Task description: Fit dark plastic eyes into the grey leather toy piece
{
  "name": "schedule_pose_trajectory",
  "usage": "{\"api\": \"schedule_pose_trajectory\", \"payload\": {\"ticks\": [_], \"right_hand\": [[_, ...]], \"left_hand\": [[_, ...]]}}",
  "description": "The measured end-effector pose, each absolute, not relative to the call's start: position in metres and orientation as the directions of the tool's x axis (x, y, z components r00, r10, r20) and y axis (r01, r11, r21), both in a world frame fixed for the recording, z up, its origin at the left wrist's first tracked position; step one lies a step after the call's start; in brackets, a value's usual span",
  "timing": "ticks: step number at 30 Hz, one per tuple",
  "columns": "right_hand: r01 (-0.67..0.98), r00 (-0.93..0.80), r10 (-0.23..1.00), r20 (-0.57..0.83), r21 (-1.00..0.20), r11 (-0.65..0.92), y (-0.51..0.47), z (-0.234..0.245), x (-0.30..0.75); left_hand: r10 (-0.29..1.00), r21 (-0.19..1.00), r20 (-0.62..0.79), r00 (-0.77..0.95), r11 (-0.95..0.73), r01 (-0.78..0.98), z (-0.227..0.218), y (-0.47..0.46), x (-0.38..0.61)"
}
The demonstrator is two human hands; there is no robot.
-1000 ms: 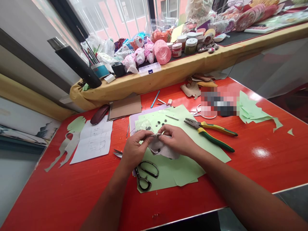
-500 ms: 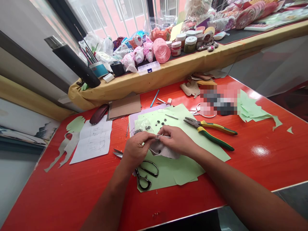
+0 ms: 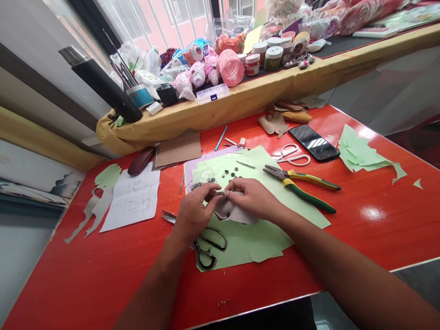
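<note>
Between my two hands is a small light-grey piece of leather or felt with a dark round snap near its lower edge. My left hand is closed, thumb and fingers pinching the piece's upper left edge. Closed too, my right hand grips the top edge close beside the left fingertips. What exactly sits between the fingertips is partly hidden. Just beyond the hands, several dark snap parts lie on light-green paper, with a clear bag of more snaps to the left.
Black-handled scissors lie partly under my left wrist. Pliers with green-yellow handles, white-handled scissors and a phone are on the right. A drawn sheet and glasses case lie left. Behind, a ledge holds jars and crafts.
My left thumb and fingers have shifted slightly at the piece's edge, and the thumb is now more raised. The right hand keeps its grip. The view has moved a little.
</note>
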State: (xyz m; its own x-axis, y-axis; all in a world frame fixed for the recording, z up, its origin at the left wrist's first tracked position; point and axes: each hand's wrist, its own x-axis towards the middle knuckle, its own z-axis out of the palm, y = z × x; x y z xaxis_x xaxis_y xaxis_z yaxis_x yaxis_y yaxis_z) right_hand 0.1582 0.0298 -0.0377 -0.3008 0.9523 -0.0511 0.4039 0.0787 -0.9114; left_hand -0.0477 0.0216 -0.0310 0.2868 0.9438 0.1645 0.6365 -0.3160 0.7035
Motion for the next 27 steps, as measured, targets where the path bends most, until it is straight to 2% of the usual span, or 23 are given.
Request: {"api": "schedule_pose_trajectory", "payload": {"ticks": [6,10,14,22,27], "right_hand": [[0.423,-0.316,0.948,-0.034,-0.900,0.108,0.0295,-0.0394,0.1571],[0.435,-0.336,0.941,-0.047,-0.894,0.111,0.0286,-0.0370,0.1577],[0.448,-0.370,0.927,-0.055,-0.885,0.127,0.0277,-0.0360,0.1579],[0.450,-0.317,0.947,-0.059,-0.888,0.096,0.0287,-0.0399,0.1559],[0.438,-0.291,0.955,-0.063,-0.896,0.075,0.0287,-0.0389,0.1568]], "left_hand": [[0.937,0.704,0.129,0.324,-0.317,0.635,-0.0318,0.0217,-0.0465],[0.955,0.742,0.072,0.289,-0.245,0.624,-0.0309,0.0217,-0.0463],[0.963,0.728,0.066,0.261,-0.225,0.648,-0.0310,0.0217,-0.0459],[0.961,0.773,0.032,0.274,-0.197,0.603,-0.0278,0.0200,-0.0412],[0.958,0.737,-0.036,0.286,-0.168,0.655,-0.0263,0.0212,-0.0433]]}}
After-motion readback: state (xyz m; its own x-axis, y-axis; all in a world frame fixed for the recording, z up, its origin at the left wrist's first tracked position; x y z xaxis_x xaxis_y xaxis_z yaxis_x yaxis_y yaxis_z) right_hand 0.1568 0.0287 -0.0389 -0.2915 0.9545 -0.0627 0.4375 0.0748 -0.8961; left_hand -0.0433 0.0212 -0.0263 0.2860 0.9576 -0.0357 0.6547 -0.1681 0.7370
